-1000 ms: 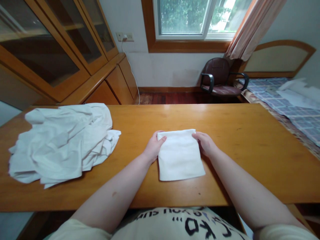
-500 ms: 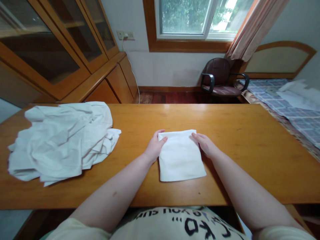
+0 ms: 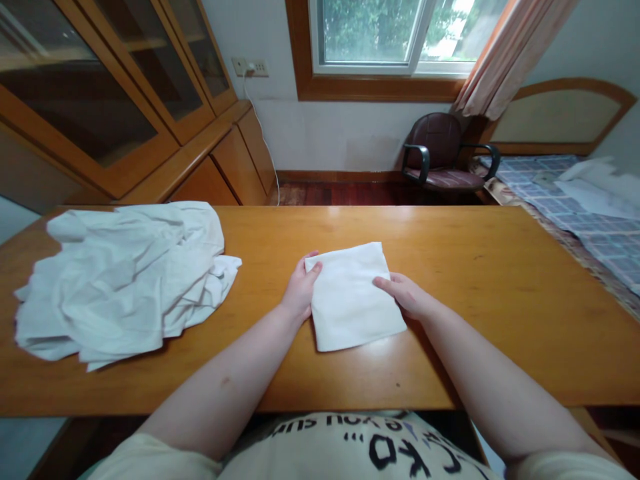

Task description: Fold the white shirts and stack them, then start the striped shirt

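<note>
Our left hand (image 3: pixel 300 290) and right hand (image 3: pixel 406 295), fingers open and holding nothing, flank a folded white towel (image 3: pixel 351 298) lying lengthwise near-to-far on the orange wooden desk (image 3: pixel 475 280).

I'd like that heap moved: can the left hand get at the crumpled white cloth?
Probably yes. The left hand sits at the folded white towel's edge, and the crumpled white cloth lies to its left on the wooden table, nothing standing between them. It would have to leave the towel.
</note>
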The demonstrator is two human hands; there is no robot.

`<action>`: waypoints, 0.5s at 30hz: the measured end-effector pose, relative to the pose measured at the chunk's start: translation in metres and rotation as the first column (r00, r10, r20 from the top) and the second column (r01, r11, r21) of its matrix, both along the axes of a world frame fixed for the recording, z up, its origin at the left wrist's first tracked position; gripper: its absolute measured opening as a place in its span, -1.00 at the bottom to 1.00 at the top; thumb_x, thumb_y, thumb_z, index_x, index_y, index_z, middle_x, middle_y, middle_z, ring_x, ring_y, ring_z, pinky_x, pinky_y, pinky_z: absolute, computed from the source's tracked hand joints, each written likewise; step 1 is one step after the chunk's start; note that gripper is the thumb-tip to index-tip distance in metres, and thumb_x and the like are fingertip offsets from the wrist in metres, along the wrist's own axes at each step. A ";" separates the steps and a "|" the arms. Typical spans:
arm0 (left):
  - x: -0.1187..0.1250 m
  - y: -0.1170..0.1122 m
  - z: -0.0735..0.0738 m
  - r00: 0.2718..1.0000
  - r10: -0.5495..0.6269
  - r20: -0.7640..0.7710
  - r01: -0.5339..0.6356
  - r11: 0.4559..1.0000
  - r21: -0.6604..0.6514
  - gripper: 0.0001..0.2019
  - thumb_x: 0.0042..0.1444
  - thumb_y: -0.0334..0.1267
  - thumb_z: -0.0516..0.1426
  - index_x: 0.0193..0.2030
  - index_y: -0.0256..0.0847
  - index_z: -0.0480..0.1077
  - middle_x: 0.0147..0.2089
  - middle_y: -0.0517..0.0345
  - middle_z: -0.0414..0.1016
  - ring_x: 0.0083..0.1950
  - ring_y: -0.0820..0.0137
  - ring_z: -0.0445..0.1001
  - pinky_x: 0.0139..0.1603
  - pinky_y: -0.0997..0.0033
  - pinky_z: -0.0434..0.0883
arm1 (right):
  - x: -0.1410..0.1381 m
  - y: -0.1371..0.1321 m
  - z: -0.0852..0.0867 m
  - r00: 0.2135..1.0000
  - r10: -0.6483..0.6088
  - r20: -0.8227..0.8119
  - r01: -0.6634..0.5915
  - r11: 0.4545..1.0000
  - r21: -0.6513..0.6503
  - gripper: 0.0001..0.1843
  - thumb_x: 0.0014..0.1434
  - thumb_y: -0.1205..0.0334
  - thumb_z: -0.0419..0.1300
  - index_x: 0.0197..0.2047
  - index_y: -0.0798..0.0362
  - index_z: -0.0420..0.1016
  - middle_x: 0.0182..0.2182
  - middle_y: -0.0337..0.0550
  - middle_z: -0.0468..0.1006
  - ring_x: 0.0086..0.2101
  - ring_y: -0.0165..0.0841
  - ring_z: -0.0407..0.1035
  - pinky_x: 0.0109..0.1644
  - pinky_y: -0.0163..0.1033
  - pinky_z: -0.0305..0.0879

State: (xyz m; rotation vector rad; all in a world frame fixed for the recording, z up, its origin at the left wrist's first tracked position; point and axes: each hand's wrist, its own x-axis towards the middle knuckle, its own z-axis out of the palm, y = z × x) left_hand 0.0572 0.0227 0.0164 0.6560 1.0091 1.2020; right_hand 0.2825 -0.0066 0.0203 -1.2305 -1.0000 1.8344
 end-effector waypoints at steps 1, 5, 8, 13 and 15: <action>0.000 0.001 -0.001 1.000 0.009 0.022 -0.009 1.000 -0.021 -0.44 -0.06 -0.10 0.30 0.06 -0.15 0.23 -0.17 0.11 0.51 -0.23 0.35 0.52 -0.13 0.24 0.48 | 0.000 0.000 -0.001 1.000 -0.011 0.025 0.011 1.000 0.010 -0.56 0.00 -0.06 0.31 -0.20 0.13 0.54 -0.23 0.03 0.63 -0.27 -0.16 0.53 -0.15 -0.13 0.43; -0.001 0.005 -0.004 0.998 0.043 -0.041 -0.046 0.997 -0.066 -0.56 0.03 -0.18 0.25 0.04 -0.18 0.25 -0.18 0.09 0.51 -0.21 0.35 0.52 -0.12 0.25 0.48 | -0.002 0.002 -0.004 0.992 -0.046 0.122 0.040 0.998 0.049 -0.59 0.04 -0.05 0.29 -0.19 0.12 0.53 -0.22 0.00 0.63 -0.29 -0.20 0.52 -0.20 -0.16 0.43; -0.004 0.009 -0.005 0.974 0.097 -0.207 -0.099 0.995 -0.002 -0.57 0.05 -0.27 0.23 0.06 -0.20 0.25 -0.07 0.02 0.50 -0.09 0.33 0.51 -0.04 0.30 0.45 | 0.001 0.001 -0.002 0.985 0.016 0.173 -0.033 0.995 0.099 -0.57 0.05 -0.05 0.28 -0.15 0.11 0.52 -0.18 -0.01 0.62 -0.21 -0.18 0.51 -0.12 -0.12 0.42; -0.009 0.014 -0.005 0.959 0.160 -0.234 -0.158 0.987 0.029 -0.51 0.09 -0.35 0.18 0.16 -0.18 0.16 0.16 -0.09 0.38 0.09 0.30 0.45 0.06 0.30 0.40 | 0.009 -0.003 0.004 0.955 0.068 0.290 -0.122 0.977 0.173 -0.48 -0.04 0.07 0.38 -0.03 0.07 0.43 -0.07 -0.04 0.57 -0.12 -0.17 0.47 -0.06 -0.10 0.41; -0.011 0.014 -0.005 0.962 0.153 -0.225 -0.150 0.988 0.032 -0.47 0.08 -0.39 0.18 0.19 -0.19 0.14 0.15 -0.10 0.40 0.08 0.29 0.46 0.06 0.28 0.40 | 0.009 -0.003 0.005 0.958 0.116 0.263 -0.156 0.978 0.139 -0.45 -0.09 0.13 0.41 -0.03 0.07 0.40 -0.08 -0.03 0.57 -0.12 -0.18 0.47 -0.06 -0.10 0.41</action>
